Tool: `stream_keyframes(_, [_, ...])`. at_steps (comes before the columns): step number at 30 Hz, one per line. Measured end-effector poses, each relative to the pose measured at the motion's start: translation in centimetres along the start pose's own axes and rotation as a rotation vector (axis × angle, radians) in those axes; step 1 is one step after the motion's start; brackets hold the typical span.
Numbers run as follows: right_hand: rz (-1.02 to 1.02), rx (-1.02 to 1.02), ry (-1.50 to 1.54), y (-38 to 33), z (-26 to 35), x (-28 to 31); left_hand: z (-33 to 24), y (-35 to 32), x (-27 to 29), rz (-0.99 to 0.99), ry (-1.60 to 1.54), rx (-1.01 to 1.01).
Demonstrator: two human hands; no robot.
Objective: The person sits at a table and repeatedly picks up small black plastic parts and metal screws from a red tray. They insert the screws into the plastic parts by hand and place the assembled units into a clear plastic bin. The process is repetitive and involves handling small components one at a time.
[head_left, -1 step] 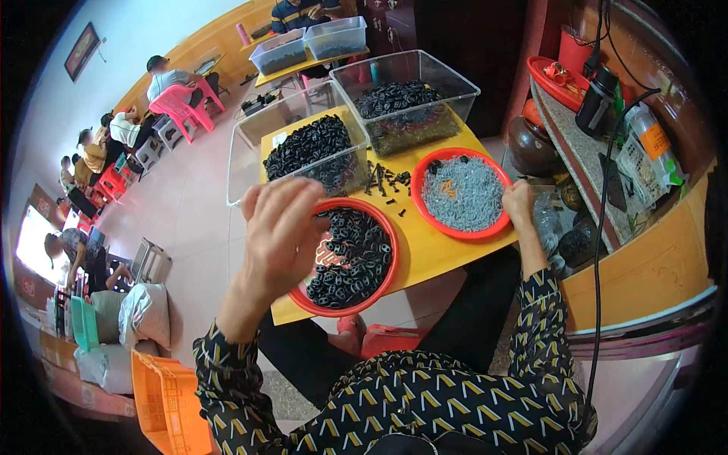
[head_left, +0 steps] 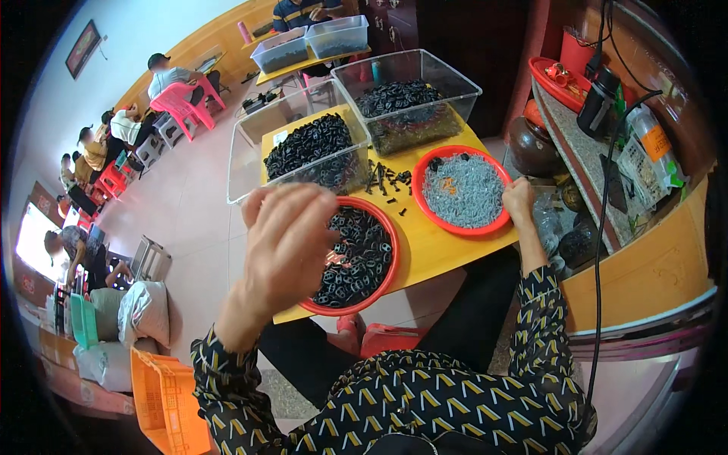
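My left hand is raised over a red bowl full of small black plastic parts. I see its back, with the fingers bent and bunched; whatever may be between them is hidden. My right hand rests at the right rim of a second red bowl, which holds small grey metal pieces, and its fingers curl downward out of sight. Both bowls stand on a yellow table. A few loose black parts lie between the bowls.
Two clear plastic bins of black parts stand at the table's far side. A counter with a kettle, a dark pot and bags runs along the right. An orange crate and sacks sit at the lower left. Other people work at tables behind.
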State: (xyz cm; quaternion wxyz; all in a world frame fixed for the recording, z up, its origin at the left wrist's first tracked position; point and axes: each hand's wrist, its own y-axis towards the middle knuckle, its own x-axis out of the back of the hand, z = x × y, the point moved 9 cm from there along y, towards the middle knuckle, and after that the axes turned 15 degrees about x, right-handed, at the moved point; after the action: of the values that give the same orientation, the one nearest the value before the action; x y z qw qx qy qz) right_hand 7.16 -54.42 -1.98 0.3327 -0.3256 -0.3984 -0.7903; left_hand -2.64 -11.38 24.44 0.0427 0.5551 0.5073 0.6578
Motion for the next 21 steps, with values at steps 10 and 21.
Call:
stream_keyframes(10, [-0.056,0.007,0.084,1.6,0.5,-0.6,-11.9,-1.3,7.2,-0.058,-0.243,-0.44])
stream_keyframes(21, [0.177,-0.023,0.644,2.0,-0.1,-5.0,-14.7,-0.6,7.5,0.015,-0.227,0.039])
